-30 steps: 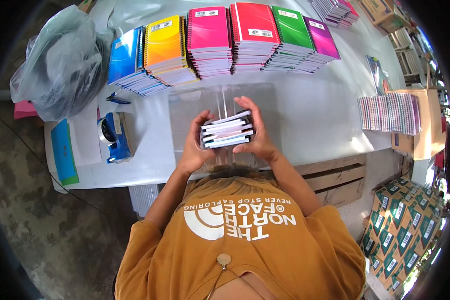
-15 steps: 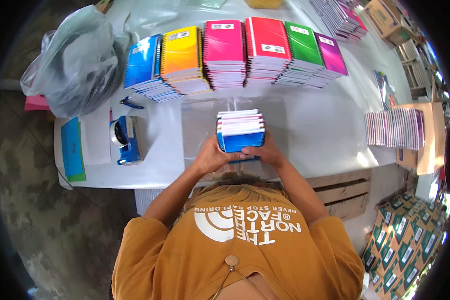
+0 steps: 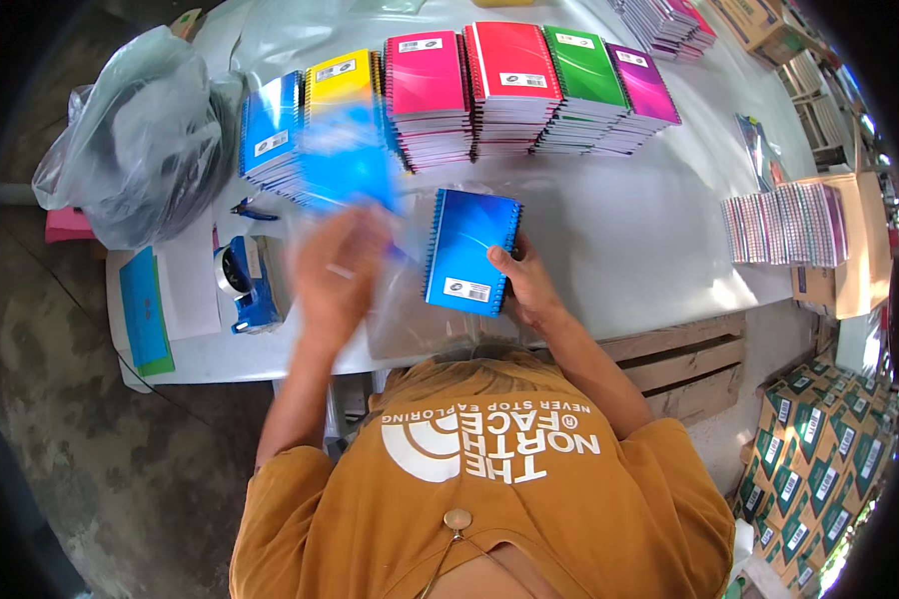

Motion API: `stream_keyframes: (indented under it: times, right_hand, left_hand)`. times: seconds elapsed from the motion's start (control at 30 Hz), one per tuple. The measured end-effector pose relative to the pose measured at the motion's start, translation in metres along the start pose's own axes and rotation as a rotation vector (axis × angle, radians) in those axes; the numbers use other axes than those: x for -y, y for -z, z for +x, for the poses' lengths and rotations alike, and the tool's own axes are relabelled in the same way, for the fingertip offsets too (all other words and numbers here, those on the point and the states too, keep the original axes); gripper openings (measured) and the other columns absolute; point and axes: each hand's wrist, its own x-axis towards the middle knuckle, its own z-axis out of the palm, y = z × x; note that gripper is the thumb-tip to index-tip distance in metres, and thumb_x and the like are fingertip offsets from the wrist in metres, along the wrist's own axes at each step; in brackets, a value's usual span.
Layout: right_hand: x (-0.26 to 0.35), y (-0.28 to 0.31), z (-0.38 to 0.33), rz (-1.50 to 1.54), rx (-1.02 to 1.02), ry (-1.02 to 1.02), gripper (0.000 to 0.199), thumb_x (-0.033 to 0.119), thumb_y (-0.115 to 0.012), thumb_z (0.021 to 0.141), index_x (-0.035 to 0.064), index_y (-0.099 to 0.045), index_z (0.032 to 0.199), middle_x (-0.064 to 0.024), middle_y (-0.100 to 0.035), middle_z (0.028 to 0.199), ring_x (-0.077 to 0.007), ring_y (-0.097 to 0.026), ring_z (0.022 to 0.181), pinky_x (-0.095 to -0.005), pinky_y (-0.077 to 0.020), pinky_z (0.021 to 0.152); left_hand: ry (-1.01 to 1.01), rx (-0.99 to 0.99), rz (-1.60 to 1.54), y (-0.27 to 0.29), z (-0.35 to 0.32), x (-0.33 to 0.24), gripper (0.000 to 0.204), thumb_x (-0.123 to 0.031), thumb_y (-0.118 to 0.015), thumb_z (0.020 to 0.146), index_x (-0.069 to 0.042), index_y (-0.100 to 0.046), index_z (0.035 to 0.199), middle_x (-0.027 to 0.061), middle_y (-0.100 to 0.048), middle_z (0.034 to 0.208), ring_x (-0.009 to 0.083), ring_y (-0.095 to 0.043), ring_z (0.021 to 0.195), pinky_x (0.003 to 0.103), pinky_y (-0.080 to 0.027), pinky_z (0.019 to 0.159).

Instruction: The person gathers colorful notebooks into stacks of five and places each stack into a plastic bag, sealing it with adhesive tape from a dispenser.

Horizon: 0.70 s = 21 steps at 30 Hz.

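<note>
Blue spiral notebook, a small white label near its lower edge, lies on the white desk, the right hand pinching its lower right corner. The blurred left hand lifts another blue notebook; its grip cannot be told. Beyond, colour-sorted notebook stacks line up; tape dispenser and grey plastic bag sit left.

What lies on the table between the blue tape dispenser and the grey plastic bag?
In the head view, a dark blue pen lies there, between the tape dispenser and the plastic bag.
</note>
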Motion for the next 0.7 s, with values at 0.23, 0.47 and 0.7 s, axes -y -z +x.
stream_keyframes:
  times: [0.23, 0.47, 0.7]
  right_hand:
    - [0.027, -0.01, -0.021, -0.234, 0.257, 0.119, 0.083, 0.017, -0.083, 0.065, 0.0043, -0.038, 0.133, -0.0094, -0.051, 0.123, -0.0185, -0.049, 0.114, -0.0346, -0.0389, 0.098]
    - [-0.007, 0.012, -0.015, -0.454, 0.354, 0.388, 0.101, 0.02, -0.089, 0.053, 0.0092, -0.032, 0.136, -0.0061, -0.042, 0.132, -0.0179, -0.042, 0.119, -0.0328, -0.0342, 0.102]
    - [-0.038, 0.029, 0.003, -0.578, 0.326, 0.491, 0.098, 0.026, -0.089, 0.053, 0.0067, -0.036, 0.133, -0.01, -0.043, 0.13, -0.0207, -0.041, 0.121, -0.0355, -0.0321, 0.103]
  left_hand:
    - [0.567, 0.107, -0.642, -0.031, -0.037, -0.053, 0.083, -0.018, -0.073, 0.07, -0.008, -0.028, 0.14, 0.0188, -0.033, 0.138, 0.028, -0.032, 0.13, 0.041, -0.027, 0.106]
    - [0.871, 0.158, -1.21, -0.099, -0.08, -0.062, 0.084, 0.004, -0.07, 0.061, -0.005, -0.028, 0.133, 0.0102, -0.044, 0.121, 0.0209, -0.047, 0.113, 0.033, -0.039, 0.097]
    - [0.716, 0.227, -0.962, -0.125, -0.094, -0.049, 0.081, -0.019, -0.081, 0.062, -0.004, -0.034, 0.127, 0.0119, -0.048, 0.114, 0.0273, -0.044, 0.115, 0.039, -0.033, 0.101]
